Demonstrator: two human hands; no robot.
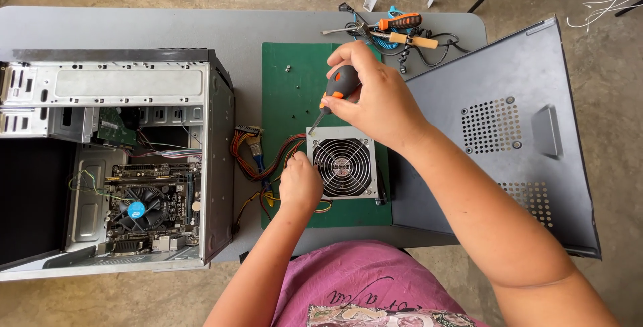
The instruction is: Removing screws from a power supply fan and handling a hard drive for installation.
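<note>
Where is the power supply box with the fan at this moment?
In the head view, the power supply box lies on the green mat at table centre, between the open computer case and the grey side panel.

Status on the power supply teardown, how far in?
Done: side panel is off the computer case, and the power supply unit lies out on the green mat, wire bundle trailing toward the case. In hand: right hand sets a screwdriver at the unit's top-left corner; left hand steadies its left side. Left: the fan-side cover looks in place, so opening it remains.
</note>
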